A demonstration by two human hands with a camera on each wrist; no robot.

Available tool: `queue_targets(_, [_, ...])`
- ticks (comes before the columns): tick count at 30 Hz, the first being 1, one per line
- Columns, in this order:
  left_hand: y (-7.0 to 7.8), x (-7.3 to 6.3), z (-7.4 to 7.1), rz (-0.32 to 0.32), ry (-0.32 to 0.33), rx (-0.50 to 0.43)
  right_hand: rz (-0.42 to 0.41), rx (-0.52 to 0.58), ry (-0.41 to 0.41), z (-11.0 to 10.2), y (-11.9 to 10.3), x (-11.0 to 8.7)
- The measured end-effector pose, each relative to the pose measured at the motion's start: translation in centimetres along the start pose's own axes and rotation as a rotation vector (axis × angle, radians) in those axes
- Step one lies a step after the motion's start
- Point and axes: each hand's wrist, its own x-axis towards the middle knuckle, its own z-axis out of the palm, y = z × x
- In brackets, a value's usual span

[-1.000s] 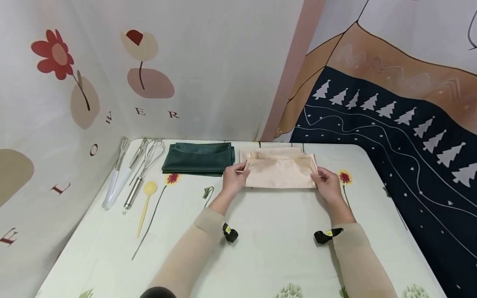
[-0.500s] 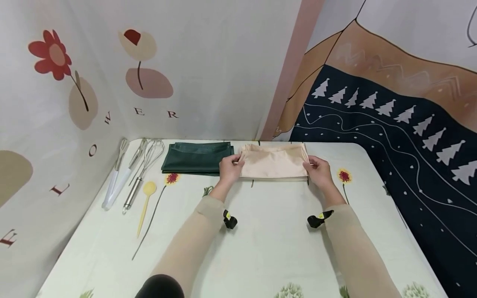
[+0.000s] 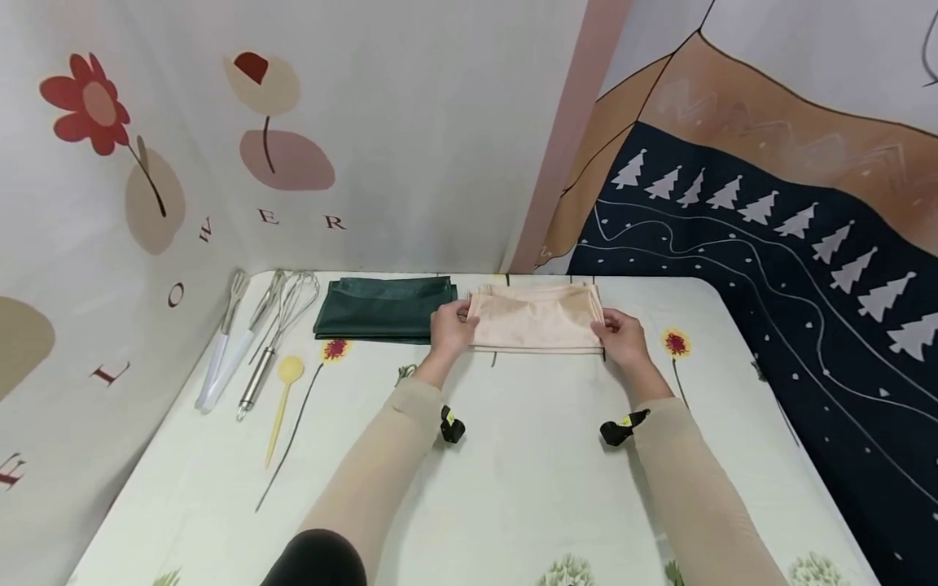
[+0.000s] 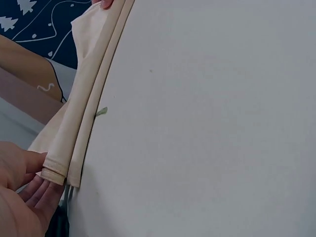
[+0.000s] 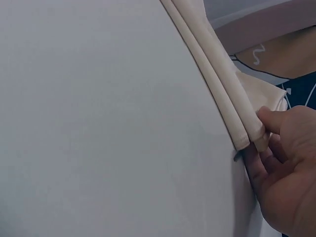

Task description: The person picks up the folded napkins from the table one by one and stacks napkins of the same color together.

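A folded peach cloth (image 3: 535, 317) lies at the back of the table, on top of another peach folded cloth (image 4: 79, 168) whose edge shows beneath it. My left hand (image 3: 452, 328) pinches the upper cloth's left end between thumb and fingers. At its right end my right hand (image 3: 621, 335) pinches the same cloth, the thumb (image 5: 271, 118) on top and the fingers below. Both wrist views show the layered front folds nearly side by side. Left of my left hand sits a dark green folded cloth (image 3: 384, 309), close to that hand.
On the table's left lie a whisk (image 3: 273, 342), two utensils with white handles (image 3: 227, 358) and a yellow spoon (image 3: 286, 399). Printed fabric walls (image 3: 410, 138) rise behind and to the right. The white tablecloth (image 3: 535, 472) carries printed flowers.
Both hands have moved the upper peach cloth back and slightly left, bringing it down over the other peach cloth. In the last half second they have barely shifted. The green cloth stays put.
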Motion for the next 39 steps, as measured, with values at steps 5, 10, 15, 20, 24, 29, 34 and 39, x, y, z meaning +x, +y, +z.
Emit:
queue_targets(5, [-0.2, 0.1, 0.0, 0.001, -0.002, -0.019, 0.043, 0.01, -0.036, -0.7, 0.1, -0.2])
queue_targets(10, [-0.4, -0.3, -0.1, -0.009, -0.029, -0.035, 0.094, 0.036, -0.053, -1.1, 0.2, -0.5])
queue_targets(15, [-0.3, -1.4, -0.5, -0.014, -0.045, 0.0, 0.136, 0.069, -0.06, -1.4, 0.2, -1.1])
queue_targets(20, [-0.1, -2.3, -1.1, -0.04, -0.042, 0.03, 0.167, 0.051, -0.096, -1.8, 0.0, -1.3])
queue_targets(24, [-0.1, -2.4, -1.2, -0.033, 0.0, -0.052, 0.169, 0.049, -0.12, -1.9, 0.0, -1.5])
queue_targets(29, [-0.6, -2.4, -0.8, -0.019, 0.081, -0.118, 0.157, 0.126, -0.114, -1.6, 0.4, -1.9])
queue_targets(34, [-1.0, -2.6, -0.4, 0.0, 0.129, -0.126, 0.148, 0.158, -0.081, -1.2, 0.7, -1.6])
queue_targets(39, [-1.1, -3.1, -0.2, 0.008, 0.132, -0.125, 0.139, 0.166, -0.062, -1.3, 0.9, -1.5])
